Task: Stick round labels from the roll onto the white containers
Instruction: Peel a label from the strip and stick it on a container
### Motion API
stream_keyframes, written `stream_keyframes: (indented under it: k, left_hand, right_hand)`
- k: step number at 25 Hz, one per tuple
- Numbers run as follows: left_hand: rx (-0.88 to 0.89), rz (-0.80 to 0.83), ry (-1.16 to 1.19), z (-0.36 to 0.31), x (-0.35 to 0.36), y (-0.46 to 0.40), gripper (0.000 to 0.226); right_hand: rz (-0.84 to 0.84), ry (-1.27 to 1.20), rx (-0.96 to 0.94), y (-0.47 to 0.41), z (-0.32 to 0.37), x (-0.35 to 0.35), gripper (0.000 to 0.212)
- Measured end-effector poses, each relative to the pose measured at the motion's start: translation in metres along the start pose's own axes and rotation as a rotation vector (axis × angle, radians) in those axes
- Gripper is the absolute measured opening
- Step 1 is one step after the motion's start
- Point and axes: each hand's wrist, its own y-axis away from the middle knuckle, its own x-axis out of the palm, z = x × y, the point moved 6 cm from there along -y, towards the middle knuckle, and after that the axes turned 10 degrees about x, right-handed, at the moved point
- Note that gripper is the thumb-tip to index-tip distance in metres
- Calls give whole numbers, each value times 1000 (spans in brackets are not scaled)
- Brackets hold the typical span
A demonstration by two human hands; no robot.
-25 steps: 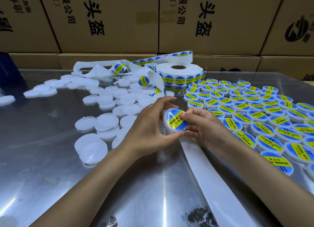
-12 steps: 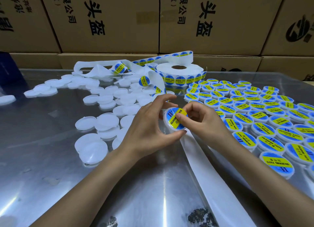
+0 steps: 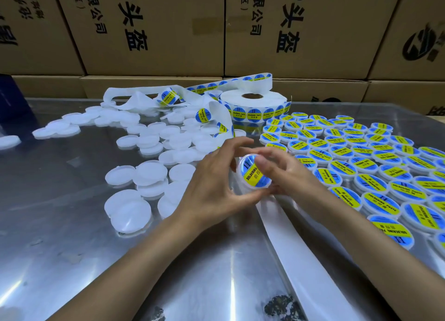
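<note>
Right now a white container [image 3: 253, 175] with a blue and yellow label sits above the steel table [image 3: 72, 224], gripped between both hands. Left hand [image 3: 212, 188] curls round its edge; right hand [image 3: 286, 174] presses a thumb on the label. Plain containers [image 3: 149, 171] lie left, labelled ones [image 3: 361, 159] right, the roll [image 3: 252, 104] behind.

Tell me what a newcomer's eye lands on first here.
First, the two hands at centre: the left hand and right hand both hold one labelled container, its blue-and-yellow sticker facing the camera. Next, the labelled containers covering the right side of the metal table, against plain white containers scattered on the left. Behind the hands sits the label roll, in front of cardboard boxes.
</note>
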Motion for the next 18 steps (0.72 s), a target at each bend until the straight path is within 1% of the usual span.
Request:
stream_keyframes:
  k: [1,2,3,4,6,8,9,11,13,14,16,18]
  left_hand:
    - [15,4,-5,-1,2,1,69]
    - [23,13,-6,-1,3,1,70]
    - [27,22,-9,-1,4,1,71]
    - [25,26,-17,0,4,1,72]
    - [33,11,-51,1,2,0,75]
    - [84,5,-93,-3,3,0,72]
    - [109,27,-111,-5,6,1,69]
    - [134,144,-167,-6,17,3,63]
    - [161,289,-284,-6,28,4,61]
    - [177,328,-331,-6,31,4,59]
    - [218,348,-385,-11,33,2,49]
    - [276,301,-419,-16,32,0,38]
  right_hand:
    - [99,-38,14,1,-4,11,37]
    - [138,-72,16,1,-7,18,20]
    - [127,-92,11,0,-10,19,15]
    - [93,-97,12,-1,-12,18,20]
    - [-1,-76,29,-5,-13,12,38]
    - [-67,-62,71,-9,-19,8,49]
    - [-99,-94,102,-11,-22,7,51]
    - [-133,-208,145,-13,-28,6,49]
    - [-160,-229,160,-15,-31,4,47]
    - [-186,-232,165,-15,-32,2,47]
    - [-215,-290,187,-15,-33,0,47]
    - [-204,-397,216,-16,-34,2,50]
